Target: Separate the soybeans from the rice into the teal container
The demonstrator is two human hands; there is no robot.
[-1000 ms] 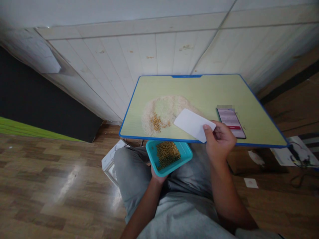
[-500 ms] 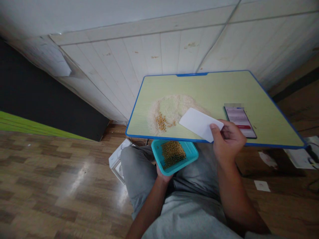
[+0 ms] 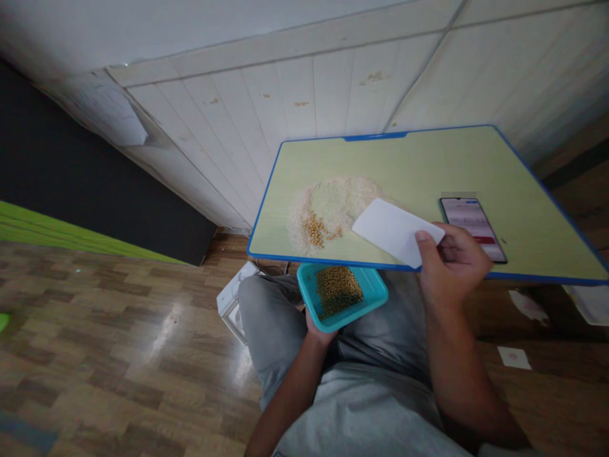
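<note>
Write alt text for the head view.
The right hand holds a white rectangular card over a green, blue-rimmed table beside white rice; the left hand holds a teal plastic tray of yellow beans below the table edge.

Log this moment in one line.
left hand: teal tray of beans | right hand: white card over table | rice pile, phone on table

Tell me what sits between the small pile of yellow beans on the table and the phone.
In the head view, the white card, pinched in the right hand, fills most of the stretch between the yellow beans and the phone.
</note>
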